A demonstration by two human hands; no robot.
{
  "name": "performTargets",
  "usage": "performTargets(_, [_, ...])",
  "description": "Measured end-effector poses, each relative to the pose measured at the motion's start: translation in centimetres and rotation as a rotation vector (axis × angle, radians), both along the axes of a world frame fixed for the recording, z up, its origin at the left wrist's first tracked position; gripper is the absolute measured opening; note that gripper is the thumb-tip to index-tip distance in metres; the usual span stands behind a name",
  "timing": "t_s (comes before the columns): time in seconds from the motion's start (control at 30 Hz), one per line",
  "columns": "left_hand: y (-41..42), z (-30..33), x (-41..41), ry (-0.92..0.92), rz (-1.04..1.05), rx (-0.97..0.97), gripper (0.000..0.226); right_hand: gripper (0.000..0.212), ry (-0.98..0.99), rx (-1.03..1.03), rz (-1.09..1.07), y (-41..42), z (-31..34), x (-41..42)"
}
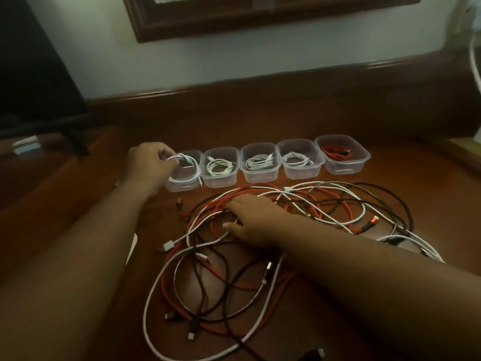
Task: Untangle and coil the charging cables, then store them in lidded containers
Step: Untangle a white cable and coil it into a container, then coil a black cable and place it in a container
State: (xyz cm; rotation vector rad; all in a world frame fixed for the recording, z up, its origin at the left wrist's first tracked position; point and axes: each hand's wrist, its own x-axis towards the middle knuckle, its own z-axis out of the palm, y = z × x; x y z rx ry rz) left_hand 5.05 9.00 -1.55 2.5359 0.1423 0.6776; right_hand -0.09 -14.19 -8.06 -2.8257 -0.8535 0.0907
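On the wooden table (260,121), five clear containers (260,162) stand in a row, all without lids. My left hand (149,162) grips a coiled white cable (186,168) at the leftmost container, the coil partly inside it. Three middle containers hold white coils; the rightmost holds a red coil (335,151). My right hand (250,217) rests with relaxed fingers on the tangled cables (260,256), red, white and black, near the row.

left hand (149,162): bare, no ring or watch
right hand (251,220): bare
forearms: unsleeved, both uncovered
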Motion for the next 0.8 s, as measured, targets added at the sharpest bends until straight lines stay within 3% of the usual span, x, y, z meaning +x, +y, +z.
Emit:
performTargets(0.33, [4.1, -1.9, 8.2, 0.189, 0.141, 0.033, 0.012, 0.065, -0.057, 0.063, 0.011, 0.7, -2.9, 1.8])
performTargets(0.57, [2.7, -3.2, 11.5, 0.274, 0.095, 0.303, 0.011, 0.059, -0.034, 0.087, 0.025, 0.3, -3.2, 2.5])
performTargets(0.8, [2.2, -4.0, 11.8, 0.308, 0.092, 0.406, 0.024, 0.056, -0.032, 0.123, 0.027, 0.2, -3.4, 2.6])
